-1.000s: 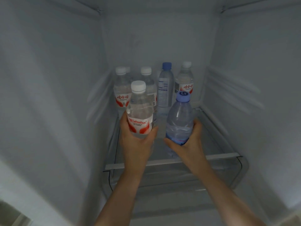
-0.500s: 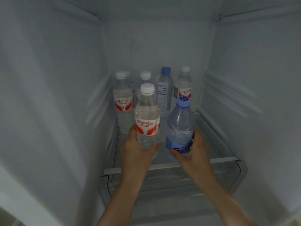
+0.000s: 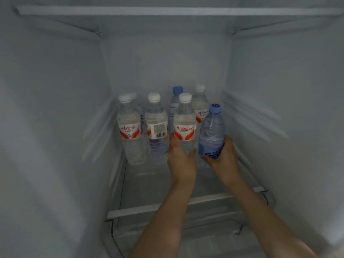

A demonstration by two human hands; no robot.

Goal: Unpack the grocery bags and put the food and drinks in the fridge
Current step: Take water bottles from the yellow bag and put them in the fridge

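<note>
Both my arms reach into the open fridge. My left hand [image 3: 181, 161] is wrapped around the lower part of a white-capped Wahaha water bottle [image 3: 184, 125] with a red and white label. My right hand [image 3: 224, 157] grips a blue-capped water bottle [image 3: 212, 131] with a blue label, just right of the first. Both bottles stand upright over the glass shelf [image 3: 158, 185]; whether they touch it is hidden by my hands. Behind and to the left stand several more bottles: two white-capped ones [image 3: 130, 127] [image 3: 156, 127], a blue-capped one [image 3: 176, 101] and another white-capped one [image 3: 201, 105].
The fridge side walls [image 3: 55, 127] carry shelf rails on both sides. The shelf's white front trim [image 3: 141, 209] runs across below my forearms, with a clear drawer [image 3: 204, 237] under it. An upper shelf edge [image 3: 167, 11] spans the top of the view.
Both hands have carried their bottles deeper into the fridge and to the right, up beside the row standing at the back.
</note>
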